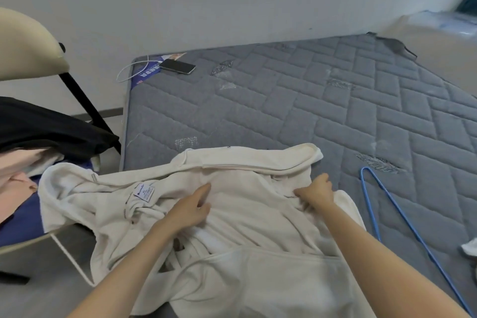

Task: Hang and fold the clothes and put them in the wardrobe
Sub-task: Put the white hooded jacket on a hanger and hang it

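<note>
While the hoodie point(258, 214) lies rumpled across the near edge of the mattress point(309, 111), the step in hand is judged to be spreading it flat.

Pile of clothes point(51, 131): heaped on the chair point(25, 44) at the left, black on top and pink beneath; these garments wait their turn.
Hood point(64, 188): hangs off the mattress's left edge toward the chair. It is best drawn up onto the surface before any fold, since its weight would likely drag the body askew.
Left hand point(192, 208): fingers nearly straight, resting on the middle of the hoodie. It serves as the anchor and should press flat.
Right hand point(316, 195): well apart from the left hand, fingers curled on a bunch of cloth at the hoodie's right side. A pull rightward, away from the anchor, should take out the creases.
Hanger point(398, 208): blue wire, lying untouched on the mattress just right of the hoodie. It is near enough to reach once the shoulders lie even.
</note>
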{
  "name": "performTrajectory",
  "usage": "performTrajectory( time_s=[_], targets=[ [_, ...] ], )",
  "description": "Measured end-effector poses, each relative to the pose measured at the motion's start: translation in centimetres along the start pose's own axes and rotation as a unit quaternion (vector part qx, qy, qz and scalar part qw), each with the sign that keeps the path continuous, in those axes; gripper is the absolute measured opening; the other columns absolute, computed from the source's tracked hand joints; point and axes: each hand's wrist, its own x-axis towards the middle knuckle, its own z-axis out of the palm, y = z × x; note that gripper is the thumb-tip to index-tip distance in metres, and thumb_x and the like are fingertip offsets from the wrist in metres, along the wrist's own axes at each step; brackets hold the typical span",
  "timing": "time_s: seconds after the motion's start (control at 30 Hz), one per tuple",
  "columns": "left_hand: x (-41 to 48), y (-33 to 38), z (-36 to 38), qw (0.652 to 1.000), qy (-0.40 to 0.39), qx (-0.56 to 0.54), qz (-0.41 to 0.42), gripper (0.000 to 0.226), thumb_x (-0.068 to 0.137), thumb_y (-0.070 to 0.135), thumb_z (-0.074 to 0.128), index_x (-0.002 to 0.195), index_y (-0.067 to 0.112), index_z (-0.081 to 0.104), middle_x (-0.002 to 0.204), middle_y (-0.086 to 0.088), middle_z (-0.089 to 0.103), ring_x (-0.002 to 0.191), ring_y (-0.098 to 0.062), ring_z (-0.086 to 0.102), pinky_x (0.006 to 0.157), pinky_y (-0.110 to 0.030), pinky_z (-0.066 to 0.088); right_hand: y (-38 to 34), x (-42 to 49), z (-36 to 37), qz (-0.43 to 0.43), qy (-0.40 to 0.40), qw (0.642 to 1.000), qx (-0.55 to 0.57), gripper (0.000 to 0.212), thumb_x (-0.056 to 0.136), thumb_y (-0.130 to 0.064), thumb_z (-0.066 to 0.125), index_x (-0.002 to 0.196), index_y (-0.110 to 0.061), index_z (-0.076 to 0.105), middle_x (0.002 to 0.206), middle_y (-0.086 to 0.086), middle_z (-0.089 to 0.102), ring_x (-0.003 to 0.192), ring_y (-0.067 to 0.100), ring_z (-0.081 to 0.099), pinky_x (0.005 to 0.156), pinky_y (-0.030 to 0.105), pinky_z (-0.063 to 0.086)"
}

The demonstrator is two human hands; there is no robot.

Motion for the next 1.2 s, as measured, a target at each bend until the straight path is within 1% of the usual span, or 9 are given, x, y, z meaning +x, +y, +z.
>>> performTrajectory(
  time_s=[0.17, 0.27, 0.37, 0.53, 0.6, 0.7, 0.8, 1.07, 1.2],
  targets=[
    [-0.1, 1.4, 0.6, 0.997, 0.060, -0.023, -0.037, 0.038, 0.098, 0.030, 0.039, 0.134, 0.026, 0.028, 0.114, -0.011, 0.062, 0.104, -0.030, 0.056, 0.076, -0.034, 0.030, -0.4, 1.2, 0.4, 0.041, -0.124, 0.991, 0.029, 0.054, 0.070, -0.021, 0.074, 0.114, 0.001, 0.050, 0.101, 0.013, 0.063, 0.090, 0.026, 0.061, 0.069, 0.031, 0.050],
    [0.9, 2.4, -0.2, 0.993, 0.110, -0.024, -0.042, 0.041, 0.097, 0.032, 0.041, 0.136, 0.024, 0.032, 0.128, -0.009, 0.054, 0.117, -0.029, 0.051, 0.094, -0.039, 0.032, -0.7, 1.5, -1.0, 0.002, -0.122, 0.992, 0.038, 0.038, 0.076, -0.018, 0.070, 0.110, -0.007, 0.055, 0.106, 0.014, 0.060, 0.099, 0.031, 0.059, 0.073, 0.032, 0.045],
    [2.5, 4.2, -1.3, 0.991, 0.129, -0.021, -0.011, 0.047, 0.095, 0.029, 0.045, 0.140, 0.022, 0.032, 0.145, -0.009, 0.037, 0.132, -0.033, 0.036, 0.108, -0.051, 0.028, -1.9, 1.6, -4.5, -0.085, 0.114, 0.990, -0.006, 0.019, 0.087, -0.014, 0.048, 0.103, -0.014, 0.058, 0.107, 0.014, 0.063, 0.095, 0.035, 0.059, 0.071, 0.033, 0.040],
    [4.6, 7.1, -2.6, 0.989, 0.136, 0.003, -0.055, 0.063, 0.097, 0.035, 0.043, 0.149, 0.024, 0.011, 0.157, -0.014, 0.004, 0.144, -0.036, 0.002, 0.114, -0.053, 0.015, -3.6, 1.8, -11.4, -0.174, 0.412, 0.884, 0.136, 0.026, 0.081, 0.007, 0.038, 0.095, -0.008, 0.054, 0.095, 0.012, 0.053, 0.073, 0.028, 0.044, 0.051, 0.028, 0.023],
    [5.1, 7.5, -2.8, 0.986, 0.150, -0.022, -0.063, 0.064, 0.096, 0.035, 0.044, 0.150, 0.023, 0.011, 0.156, -0.017, 0.003, 0.144, -0.037, 0.001, 0.113, -0.051, 0.016, -2.3, 2.2, -11.4, -0.141, 0.374, 0.914, 0.066, 0.028, 0.082, 0.006, 0.043, 0.105, -0.005, 0.053, 0.105, 0.016, 0.054, 0.092, 0.033, 0.049, 0.063, 0.034, 0.034],
    [5.5, 7.8, -2.4, 0.983, 0.163, -0.036, -0.074, 0.060, 0.094, 0.035, 0.048, 0.147, 0.023, 0.022, 0.153, -0.019, 0.003, 0.142, -0.035, 0.002, 0.112, -0.048, 0.017, 0.9, 2.5, -9.4, -0.009, 0.097, 0.991, -0.097, 0.024, 0.090, -0.013, 0.050, 0.113, -0.008, 0.052, 0.121, 0.016, 0.049, 0.121, 0.034, 0.042, 0.091, 0.041, 0.039],
    [6.0, 7.6, -1.8, 0.987, 0.139, 0.006, -0.077, 0.055, 0.093, 0.034, 0.046, 0.144, 0.024, 0.029, 0.155, -0.016, 0.003, 0.143, -0.033, 0.002, 0.112, -0.045, 0.017, 3.0, 1.7, -7.8, 0.012, -0.091, 0.979, -0.183, 0.008, 0.084, -0.016, 0.053, 0.080, -0.010, 0.050, 0.092, 0.009, 0.053, 0.105, 0.027, 0.051, 0.086, 0.035, 0.041],
    [5.3, 6.6, 0.1, 0.997, 0.032, 0.070, 0.024, 0.023, 0.096, 0.020, 0.040, 0.103, 0.010, 0.060, 0.116, -0.013, 0.063, 0.110, -0.028, 0.056, 0.084, -0.031, 0.040, -1.7, 2.3, -6.6, -0.270, 0.156, 0.906, -0.286, 0.035, 0.088, -0.017, 0.055, 0.122, -0.018, 0.047, 0.125, 0.006, 0.049, 0.117, 0.028, 0.047, 0.085, 0.037, 0.040],
    [4.6, 5.9, 0.5, 0.995, 0.009, 0.095, 0.022, 0.039, 0.099, 0.024, 0.038, 0.137, 0.021, 0.046, 0.143, 0.000, 0.046, 0.131, -0.017, 0.042, 0.098, -0.023, 0.032, -2.7, 3.1, -3.9, -0.332, 0.051, 0.849, -0.407, 0.045, 0.089, -0.011, 0.054, 0.133, -0.020, 0.049, 0.151, 0.007, 0.023, 0.140, 0.029, 0.019, 0.112, 0.046, 0.023]
  ],
)
